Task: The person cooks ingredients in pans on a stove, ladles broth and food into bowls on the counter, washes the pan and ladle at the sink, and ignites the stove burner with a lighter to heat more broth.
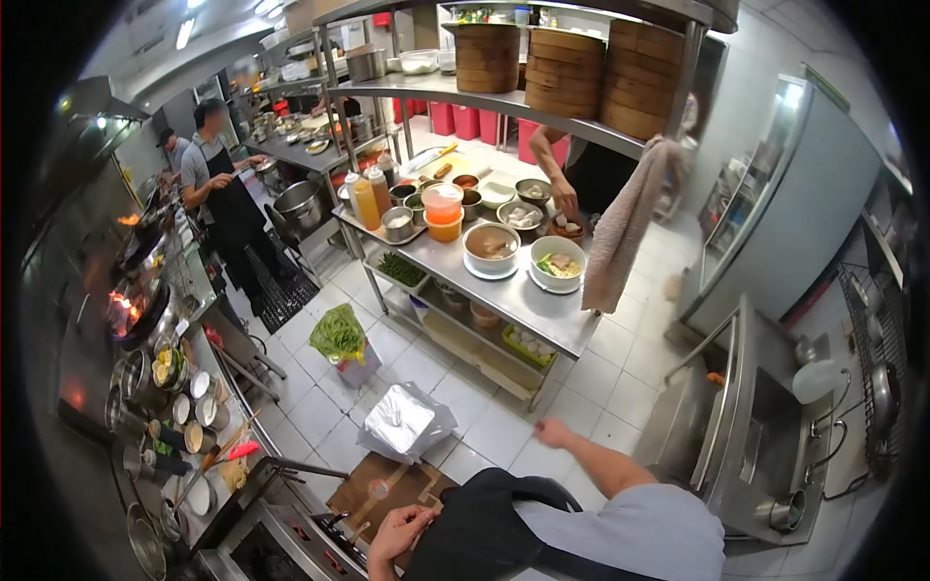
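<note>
My left hand (399,531) is at the front of my black apron (475,523), its fingers curled together, with no object showing in it. Out to the right, over the tiled floor, my right hand (553,433) is closed like a fist and slightly blurred; nothing shows in it. Ahead of my right hand stands a steel prep table (572,334). On its near corner are a white bowl (557,263) of noodles and greens and a bowl of brown broth (491,247). Beyond my left hand lies a foil-covered container (399,418) in clear plastic.
A brown cardboard piece (363,484) and a tub of leafy greens (339,334) are on the floor. A towel (630,228) hangs off the shelf post. Flaming woks (131,315) line the left, sinks (775,412) the right. A co-worker's hand (565,198) reaches over the table.
</note>
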`<action>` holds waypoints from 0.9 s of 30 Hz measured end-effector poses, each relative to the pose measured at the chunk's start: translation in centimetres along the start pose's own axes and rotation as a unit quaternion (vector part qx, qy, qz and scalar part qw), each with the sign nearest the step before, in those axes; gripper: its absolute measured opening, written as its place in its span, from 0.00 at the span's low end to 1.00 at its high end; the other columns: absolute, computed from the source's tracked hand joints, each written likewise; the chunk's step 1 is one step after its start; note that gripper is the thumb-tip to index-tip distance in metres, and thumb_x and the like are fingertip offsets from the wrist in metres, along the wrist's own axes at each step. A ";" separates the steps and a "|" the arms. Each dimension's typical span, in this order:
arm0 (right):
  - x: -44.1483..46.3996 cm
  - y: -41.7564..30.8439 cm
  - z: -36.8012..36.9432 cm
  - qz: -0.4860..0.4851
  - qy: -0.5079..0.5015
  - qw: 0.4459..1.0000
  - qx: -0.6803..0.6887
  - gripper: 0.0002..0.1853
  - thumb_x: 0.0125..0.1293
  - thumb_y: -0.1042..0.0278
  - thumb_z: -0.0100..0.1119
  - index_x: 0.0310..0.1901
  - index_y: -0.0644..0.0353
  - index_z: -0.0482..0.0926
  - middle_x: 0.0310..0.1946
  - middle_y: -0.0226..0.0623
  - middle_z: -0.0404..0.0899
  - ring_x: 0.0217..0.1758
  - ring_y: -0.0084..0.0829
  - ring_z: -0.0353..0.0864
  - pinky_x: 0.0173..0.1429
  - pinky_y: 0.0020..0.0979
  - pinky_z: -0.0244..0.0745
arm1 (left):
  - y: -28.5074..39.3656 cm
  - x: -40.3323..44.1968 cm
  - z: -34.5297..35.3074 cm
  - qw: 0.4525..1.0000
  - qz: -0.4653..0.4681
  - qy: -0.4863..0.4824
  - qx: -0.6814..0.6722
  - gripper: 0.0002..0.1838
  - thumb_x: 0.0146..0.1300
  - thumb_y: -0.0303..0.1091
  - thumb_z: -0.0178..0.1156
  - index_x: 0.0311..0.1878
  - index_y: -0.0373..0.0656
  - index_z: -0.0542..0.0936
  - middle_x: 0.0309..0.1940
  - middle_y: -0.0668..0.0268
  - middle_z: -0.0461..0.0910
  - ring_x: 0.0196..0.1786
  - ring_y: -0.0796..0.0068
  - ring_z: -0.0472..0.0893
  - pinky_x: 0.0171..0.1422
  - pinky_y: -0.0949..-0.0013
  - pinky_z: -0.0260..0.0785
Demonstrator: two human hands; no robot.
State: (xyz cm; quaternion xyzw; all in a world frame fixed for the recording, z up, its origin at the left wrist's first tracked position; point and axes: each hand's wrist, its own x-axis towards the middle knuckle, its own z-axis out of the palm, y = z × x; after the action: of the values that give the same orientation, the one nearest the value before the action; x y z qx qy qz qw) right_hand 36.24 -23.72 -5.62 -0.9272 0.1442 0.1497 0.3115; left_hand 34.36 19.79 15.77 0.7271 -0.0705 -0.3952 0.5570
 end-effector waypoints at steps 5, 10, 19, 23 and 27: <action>1.4 -6.7 -19.0 -0.010 0.542 0.829 0.140 0.10 0.63 0.66 0.56 0.39 0.65 0.76 0.35 0.49 0.79 0.41 0.46 0.79 0.46 0.40 0.73 | -1.6 -0.1 1.0 0.999 0.007 0.034 -0.019 0.14 0.67 0.39 0.58 0.41 0.36 0.81 0.30 0.69 0.80 0.34 0.83 0.74 0.41 0.76 0.68; 2.0 -12.0 -38.8 -0.100 0.731 0.669 0.089 0.30 0.57 0.57 0.67 0.55 0.67 0.69 0.50 0.50 0.71 0.55 0.47 0.70 0.60 0.41 0.65 | -3.3 -0.1 1.2 0.998 0.010 0.059 0.005 0.15 0.65 0.41 0.60 0.39 0.35 0.79 0.28 0.67 0.79 0.34 0.82 0.73 0.40 0.75 0.67; 7.8 -11.5 -39.3 -0.039 0.603 0.782 0.149 0.23 0.58 0.56 0.59 0.47 0.70 0.75 0.42 0.61 0.79 0.49 0.57 0.78 0.54 0.45 0.71 | -2.4 -2.3 2.3 0.994 -0.026 0.106 0.011 0.13 0.69 0.39 0.55 0.44 0.37 0.80 0.38 0.69 0.82 0.40 0.82 0.76 0.46 0.76 0.68; 8.0 -7.1 -33.7 0.055 0.540 0.832 0.111 0.22 0.56 0.62 0.56 0.49 0.68 0.76 0.42 0.57 0.81 0.48 0.54 0.79 0.54 0.44 0.71 | -4.0 -3.2 3.2 0.988 -0.030 0.149 -0.026 0.15 0.67 0.41 0.56 0.42 0.37 0.81 0.35 0.66 0.83 0.39 0.80 0.77 0.46 0.74 0.69; 6.1 -7.0 -33.0 0.007 0.544 0.826 0.147 0.20 0.56 0.63 0.56 0.46 0.69 0.78 0.39 0.56 0.81 0.46 0.52 0.81 0.52 0.41 0.72 | -5.8 -3.7 3.6 0.983 -0.063 0.158 -0.073 0.14 0.68 0.40 0.56 0.42 0.38 0.82 0.35 0.66 0.83 0.39 0.81 0.77 0.46 0.75 0.68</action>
State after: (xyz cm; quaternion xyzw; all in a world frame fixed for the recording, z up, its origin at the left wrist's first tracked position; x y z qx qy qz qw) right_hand 50.49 -39.89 21.00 -0.8009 0.3171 -0.3994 0.3138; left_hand 27.51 21.25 12.36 0.7407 0.0936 -0.3139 0.5866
